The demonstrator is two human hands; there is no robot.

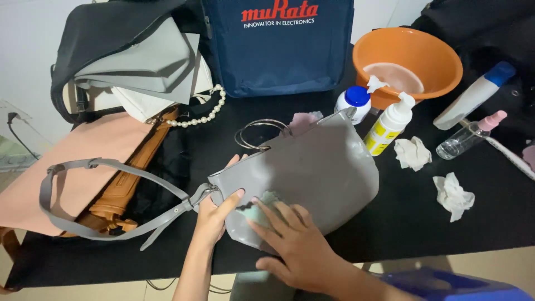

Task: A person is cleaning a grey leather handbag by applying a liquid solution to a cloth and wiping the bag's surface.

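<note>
Near the desk's [401, 223] front edge, the left hand [214, 214] clamps the grey handbag's [317, 167] strap-side corner while the right hand [295, 242], fingers spread, presses a pale green cloth [262, 206] onto its face.

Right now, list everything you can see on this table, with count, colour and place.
grey bag: 1, grey, centre
cloth: 1, pale green, on grey bag
rings: 2, silver, grey bag top
navy bag: 1, navy, back
tan bag: 1, tan, left
pink bag: 1, pink, far left
pearls: 1 string, white, back left
basin: 1, orange, back right
bottles: 4, white or clear, right
tissues: 2, white, right
table: 1, black
left hand: steadies grey bag
right hand: presses cloth
</note>
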